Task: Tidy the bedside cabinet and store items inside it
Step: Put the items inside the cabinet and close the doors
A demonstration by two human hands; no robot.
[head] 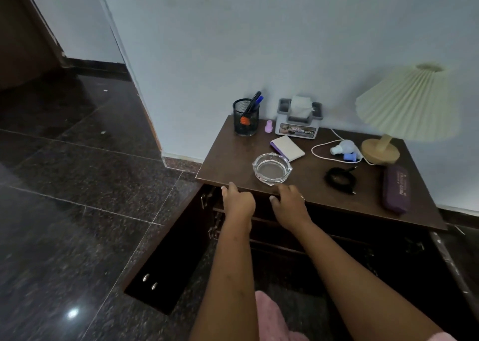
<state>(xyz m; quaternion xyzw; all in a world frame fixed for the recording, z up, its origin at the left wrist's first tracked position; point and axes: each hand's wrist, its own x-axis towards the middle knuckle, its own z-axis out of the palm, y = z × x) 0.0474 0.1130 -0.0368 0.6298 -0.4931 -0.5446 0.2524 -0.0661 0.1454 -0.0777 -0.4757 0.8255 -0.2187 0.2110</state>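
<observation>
Though the dark wooden door (166,263) below stands open, relaxed left hand (239,202) and right hand (290,202) hold nothing; the clear glass ashtray (272,169) beyond is unstored.

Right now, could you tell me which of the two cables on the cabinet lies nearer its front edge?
The black coiled cable; the white cable loops farther back, beside the lamp base.

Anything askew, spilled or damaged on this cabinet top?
Nothing spilled or broken. A white cord sprawls in a loose loop beside the lamp base, a black cable lies loosely coiled near the front, and the notepad sits crooked.
</observation>
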